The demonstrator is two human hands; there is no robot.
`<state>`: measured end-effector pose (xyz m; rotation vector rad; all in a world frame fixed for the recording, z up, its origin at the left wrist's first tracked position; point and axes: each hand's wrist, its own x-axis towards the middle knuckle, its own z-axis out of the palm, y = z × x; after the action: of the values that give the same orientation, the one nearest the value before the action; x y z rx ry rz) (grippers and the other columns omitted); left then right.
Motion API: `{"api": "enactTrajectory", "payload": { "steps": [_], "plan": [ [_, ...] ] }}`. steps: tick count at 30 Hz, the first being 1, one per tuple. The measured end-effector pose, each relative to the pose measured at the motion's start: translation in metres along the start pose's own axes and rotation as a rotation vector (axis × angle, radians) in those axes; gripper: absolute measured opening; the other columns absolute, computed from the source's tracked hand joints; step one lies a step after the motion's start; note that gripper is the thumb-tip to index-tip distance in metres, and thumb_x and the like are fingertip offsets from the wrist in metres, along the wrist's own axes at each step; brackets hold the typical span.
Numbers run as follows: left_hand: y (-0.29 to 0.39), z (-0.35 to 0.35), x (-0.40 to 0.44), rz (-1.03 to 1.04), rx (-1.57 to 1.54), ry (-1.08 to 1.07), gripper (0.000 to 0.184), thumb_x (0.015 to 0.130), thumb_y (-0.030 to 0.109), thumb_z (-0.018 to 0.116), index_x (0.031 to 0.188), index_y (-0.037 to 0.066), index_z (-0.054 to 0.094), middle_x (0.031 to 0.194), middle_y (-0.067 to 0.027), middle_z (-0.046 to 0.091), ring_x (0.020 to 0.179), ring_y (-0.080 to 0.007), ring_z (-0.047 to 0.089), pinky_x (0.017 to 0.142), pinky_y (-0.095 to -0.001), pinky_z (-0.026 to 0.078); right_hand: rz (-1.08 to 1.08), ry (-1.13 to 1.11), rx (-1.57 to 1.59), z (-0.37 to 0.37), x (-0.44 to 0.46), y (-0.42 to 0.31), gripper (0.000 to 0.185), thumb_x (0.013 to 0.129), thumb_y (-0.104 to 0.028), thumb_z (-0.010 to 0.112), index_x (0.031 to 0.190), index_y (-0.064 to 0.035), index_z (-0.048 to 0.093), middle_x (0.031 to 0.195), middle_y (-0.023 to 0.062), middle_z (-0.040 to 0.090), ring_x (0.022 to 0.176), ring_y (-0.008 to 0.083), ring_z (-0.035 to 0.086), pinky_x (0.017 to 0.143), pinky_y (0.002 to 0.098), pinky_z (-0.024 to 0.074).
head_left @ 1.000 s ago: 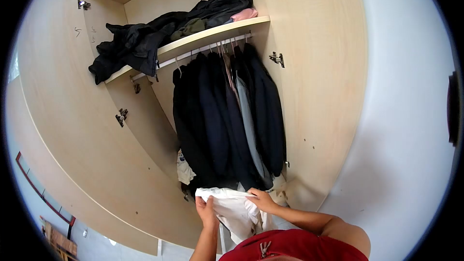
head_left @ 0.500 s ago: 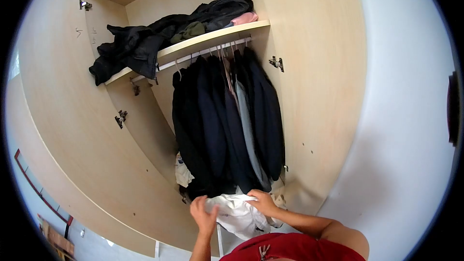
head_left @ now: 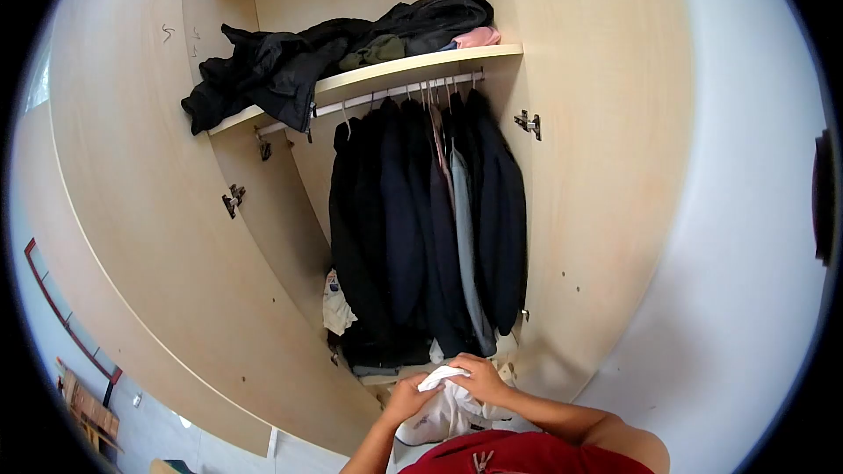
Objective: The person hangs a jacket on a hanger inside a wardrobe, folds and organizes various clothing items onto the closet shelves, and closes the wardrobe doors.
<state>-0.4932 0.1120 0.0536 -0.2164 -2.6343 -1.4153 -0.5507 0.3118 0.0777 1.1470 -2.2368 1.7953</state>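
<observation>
A white garment (head_left: 448, 412) with small dark marks hangs bunched in front of my red top, low in the view. My left hand (head_left: 411, 397) is closed on its upper left edge. Close beside it, my right hand (head_left: 479, 378) grips the same folded edge from the right, fingers wrapped over the cloth. Its lower part drops toward my lap, and its exact kind is hard to make out. Just beyond my hands, several dark jackets (head_left: 404, 237) and one grey garment (head_left: 465, 246) hang in the open wardrobe.
Above the rail (head_left: 404, 90), a shelf (head_left: 421, 63) bears heaped black clothes (head_left: 281, 61) and a pink cloth (head_left: 477, 37). Open doors stand at left (head_left: 149, 211) and right (head_left: 606, 167). A pale bag-like bundle (head_left: 336, 303) sits at the wardrobe's lower left.
My left hand has moved right and come close to my right hand, closing on the garment's edge. The garment is more bunched, and the camera view has shifted slightly.
</observation>
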Motion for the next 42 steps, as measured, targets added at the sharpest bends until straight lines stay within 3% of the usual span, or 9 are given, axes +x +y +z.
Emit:
{"api": "enactTrajectory", "payload": {
  "steps": [4, 10, 14, 17, 23, 31, 40, 41, 42],
  "plan": [
    [0.015, 0.006, 0.003, 0.204, -0.07, 0.106, 0.031, 0.083, 0.028, 0.072, 0.104, 0.005, 0.068, 0.09, -0.0162, 0.068, 0.08, -0.0279, 0.067, 0.074, -0.0349, 0.051, -0.13, 0.016, -0.057, 0.006, -0.001, 0.007, 0.022, 0.079, -0.006, 0.068, 0.099, 0.0001, 0.062, 0.093, 0.0115, 0.063, 0.085, 0.0273, 0.063, 0.072, 0.0323, 0.0503],
    [0.011, -0.005, 0.009, -0.023, 0.037, 0.028, 0.021, 0.086, 0.021, 0.067, 0.101, 0.007, 0.067, 0.089, -0.0148, 0.068, 0.083, -0.0306, 0.067, 0.075, -0.0348, 0.051, -0.011, 0.072, -0.058, 0.002, 0.003, 0.003, 0.026, 0.08, -0.01, 0.069, 0.103, -0.0006, 0.06, 0.098, 0.0148, 0.064, 0.09, 0.0309, 0.065, 0.076, 0.0348, 0.0497],
    [0.033, -0.023, 0.01, 0.032, 0.046, -0.002, 0.012, 0.086, 0.011, 0.065, 0.094, 0.001, 0.065, 0.081, -0.0119, 0.066, 0.075, -0.0164, 0.064, 0.069, -0.0304, 0.049, 0.071, 0.091, -0.11, 0.001, 0.001, 0.004, 0.03, 0.08, -0.012, 0.071, 0.104, -0.0024, 0.056, 0.098, 0.0146, 0.064, 0.09, 0.0315, 0.065, 0.075, 0.0355, 0.0498],
    [0.025, -0.029, 0.014, 0.065, 0.092, -0.067, 0.014, 0.084, 0.009, 0.065, 0.098, 0.004, 0.065, 0.095, -0.0152, 0.066, 0.088, -0.029, 0.065, 0.076, -0.0339, 0.049, 0.061, 0.09, -0.098, 0.003, 0.001, 0.004, 0.03, 0.08, -0.012, 0.07, 0.104, -0.0032, 0.055, 0.098, 0.0145, 0.064, 0.09, 0.0316, 0.065, 0.075, 0.0358, 0.0498],
    [0.044, -0.019, 0.018, 0.359, -0.081, -0.044, 0.032, 0.082, 0.018, 0.072, 0.108, 0.002, 0.062, 0.121, -0.0171, 0.057, 0.105, -0.0321, 0.058, 0.089, -0.0368, 0.045, -0.001, -0.004, -0.025, 0.012, -0.002, 0.005, 0.026, 0.08, -0.01, 0.067, 0.104, -0.0042, 0.056, 0.099, 0.0148, 0.063, 0.091, 0.0312, 0.064, 0.077, 0.0365, 0.0493],
    [0.01, -0.016, 0.007, -0.045, 0.21, -0.138, 0.034, 0.084, 0.033, 0.069, 0.104, 0.006, 0.067, 0.096, -0.0183, 0.068, 0.089, -0.0385, 0.065, 0.078, -0.0428, 0.051, -0.033, -0.003, -0.082, 0.012, 0.001, -0.001, 0.026, 0.079, -0.008, 0.068, 0.103, -0.0044, 0.057, 0.096, 0.0127, 0.062, 0.086, 0.029, 0.063, 0.074, 0.0349, 0.0493],
    [0.031, -0.058, 0.03, 0.084, 0.142, 0.054, 0.025, 0.075, 0.0, 0.064, 0.1, 0.002, 0.069, 0.096, -0.0148, 0.071, 0.088, -0.0193, 0.068, 0.079, -0.033, 0.051, 0.026, 0.062, -0.101, 0.011, 0.016, 0.009, 0.054, 0.075, -0.02, 0.078, 0.119, -0.0023, 0.053, 0.108, 0.0154, 0.058, 0.087, 0.0273, 0.061, 0.073, 0.0371, 0.0499],
    [0.033, -0.064, 0.036, 0.109, 0.121, 0.076, 0.027, 0.072, 0.0, 0.065, 0.099, -0.001, 0.068, 0.095, -0.0195, 0.069, 0.091, -0.0316, 0.068, 0.078, -0.0356, 0.052, 0.103, -0.009, -0.16, 0.011, 0.018, 0.016, 0.052, 0.074, -0.021, 0.078, 0.117, -0.001, 0.055, 0.106, 0.0162, 0.057, 0.087, 0.029, 0.06, 0.074, 0.0385, 0.0499],
    [0.049, -0.071, 0.039, 0.128, 0.092, 0.105, 0.027, 0.072, -0.002, 0.064, 0.098, -0.003, 0.068, 0.094, -0.0198, 0.069, 0.09, -0.0291, 0.069, 0.079, -0.034, 0.052, 0.098, -0.018, -0.262, 0.019, 0.019, 0.042, 0.047, 0.075, -0.023, 0.077, 0.111, -0.0002, 0.058, 0.103, 0.017, 0.057, 0.088, 0.0311, 0.06, 0.075, 0.0396, 0.0496]
  ]
}}
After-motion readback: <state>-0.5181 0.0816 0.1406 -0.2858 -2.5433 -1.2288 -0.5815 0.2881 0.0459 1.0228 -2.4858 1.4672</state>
